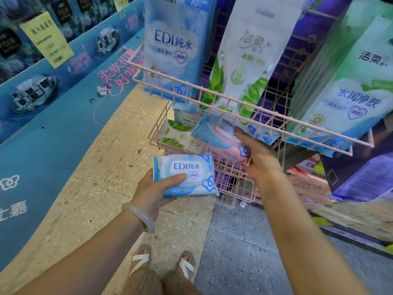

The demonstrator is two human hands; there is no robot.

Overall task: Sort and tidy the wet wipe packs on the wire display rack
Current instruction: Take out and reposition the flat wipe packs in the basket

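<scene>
Left hand [156, 191] grips blue EDI pack [185, 175], thumb on top, held near the rack [234, 188]. Right hand [258, 155] reaches into lower basket, holding pink-blue pack [217, 141], tilted.

The left hand [156, 191] is palm up, its thumb curled over what it holds, forearm reaching forward. The right hand [258, 155] reaches further forward, fingers gripping, arm almost straight.

floor [119, 167]: beige terrazzo, grey tiles right | blue printed display wall [42, 116] left
</scene>
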